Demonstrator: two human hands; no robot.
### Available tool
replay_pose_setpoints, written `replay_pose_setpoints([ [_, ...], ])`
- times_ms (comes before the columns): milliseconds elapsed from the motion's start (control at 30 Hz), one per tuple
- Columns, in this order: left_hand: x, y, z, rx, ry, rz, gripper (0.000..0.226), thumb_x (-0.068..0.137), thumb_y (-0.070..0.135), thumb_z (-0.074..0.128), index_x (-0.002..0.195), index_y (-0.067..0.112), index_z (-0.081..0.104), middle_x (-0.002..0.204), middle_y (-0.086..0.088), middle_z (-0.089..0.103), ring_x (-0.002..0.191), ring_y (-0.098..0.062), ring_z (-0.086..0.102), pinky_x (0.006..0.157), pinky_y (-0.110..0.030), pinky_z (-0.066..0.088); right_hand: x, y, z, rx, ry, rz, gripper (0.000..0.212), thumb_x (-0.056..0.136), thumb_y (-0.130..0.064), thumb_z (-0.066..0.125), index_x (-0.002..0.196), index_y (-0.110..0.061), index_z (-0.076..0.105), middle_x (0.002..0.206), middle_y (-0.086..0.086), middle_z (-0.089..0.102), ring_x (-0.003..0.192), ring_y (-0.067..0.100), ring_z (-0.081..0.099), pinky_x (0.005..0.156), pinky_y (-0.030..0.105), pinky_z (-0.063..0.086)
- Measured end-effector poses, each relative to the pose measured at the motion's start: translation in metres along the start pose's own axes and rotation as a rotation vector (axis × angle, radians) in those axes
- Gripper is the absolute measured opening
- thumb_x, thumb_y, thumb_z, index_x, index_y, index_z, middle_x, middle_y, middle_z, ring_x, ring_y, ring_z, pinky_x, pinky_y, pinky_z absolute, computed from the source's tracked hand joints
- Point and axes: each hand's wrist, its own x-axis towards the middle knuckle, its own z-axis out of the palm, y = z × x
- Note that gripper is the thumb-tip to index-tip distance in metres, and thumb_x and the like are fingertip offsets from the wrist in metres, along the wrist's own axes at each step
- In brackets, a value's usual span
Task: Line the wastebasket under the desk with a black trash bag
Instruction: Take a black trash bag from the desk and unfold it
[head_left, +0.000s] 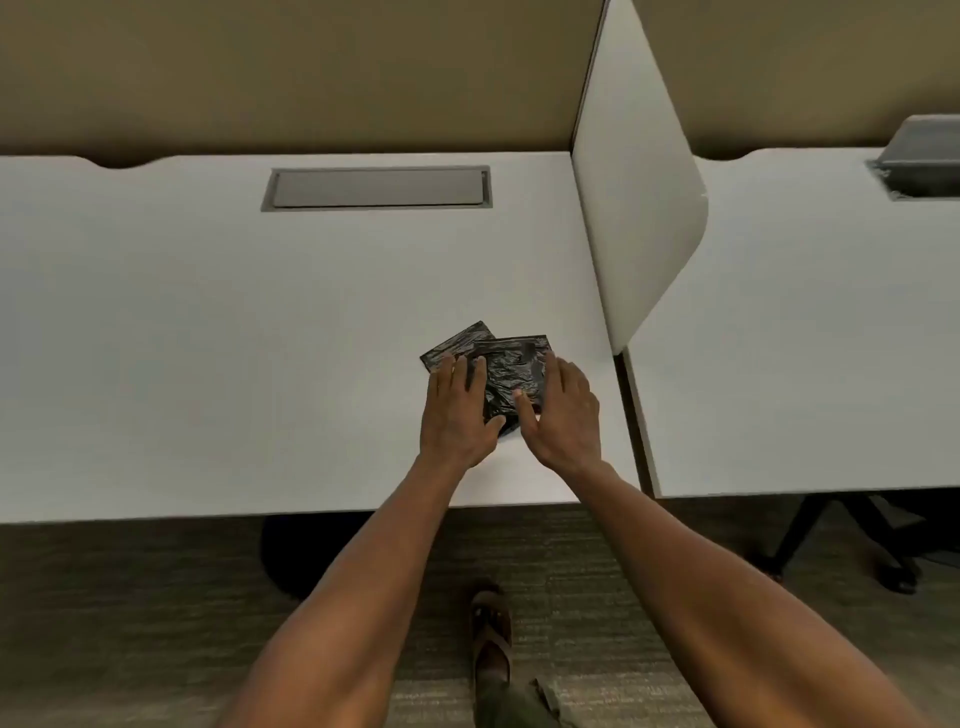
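Two folded black trash bags lie overlapping on the white desk (218, 322) near its front right corner. The upper bag (511, 371) sits between my hands; the lower bag (457, 340) pokes out behind it to the left. My left hand (457, 410) rests flat on the bags' left side, thumb touching the near edge of the upper bag. My right hand (563, 410) lies on its right side, fingers spread. Neither hand has lifted a bag. A dark round shape (283, 556) under the desk edge may be the wastebasket; most of it is hidden.
A grey cable-tray lid (376, 188) is set into the back of the desk. A white divider panel (639, 197) separates it from a neighbouring desk (810, 322) with a grey box (922, 156). Chair legs (841, 540) stand under that desk. My sandalled foot (491, 639) is on the carpet.
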Motion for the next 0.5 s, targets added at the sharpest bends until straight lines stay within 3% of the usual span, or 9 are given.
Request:
replay_pose_setpoints([
  [133, 0.008, -0.001, 0.015, -0.06, -0.043, -0.086, 0.097, 0.09, 0.048, 0.067, 0.164, 0.014, 0.015, 0.168, -0.018, 0.022, 0.155, -0.036, 0.02, 0.128, -0.045, 0.016, 0.017, 0.002, 0.013, 0.075, -0.053, 0.096, 0.068, 0.101, -0.046, 0.051, 0.157, -0.012, 0.032, 0.154, 0.016, 0.049, 0.139, 0.036, 0.047, 0.11, 0.053, 0.044],
  [300, 0.015, -0.004, 0.027, -0.127, -0.136, -0.098, 0.101, 0.086, 0.035, 0.075, 0.164, 0.016, 0.013, 0.168, -0.018, 0.02, 0.138, -0.038, 0.047, 0.115, -0.046, 0.04, 0.037, -0.004, 0.021, 0.291, -0.055, 0.342, 0.051, 0.094, -0.043, 0.064, 0.138, -0.018, 0.055, 0.127, 0.01, 0.071, 0.12, 0.033, 0.064, 0.102, 0.052, 0.051],
  [500, 0.011, -0.007, 0.028, -0.189, -0.125, -0.123, 0.104, 0.083, 0.04, 0.077, 0.164, 0.02, 0.015, 0.168, -0.013, 0.022, 0.146, -0.033, 0.04, 0.117, -0.047, 0.033, 0.047, -0.009, 0.023, 0.616, -0.047, 0.559, 0.045, 0.082, -0.029, 0.081, 0.124, -0.013, 0.074, 0.103, 0.006, 0.078, 0.105, 0.026, 0.072, 0.099, 0.043, 0.057],
])
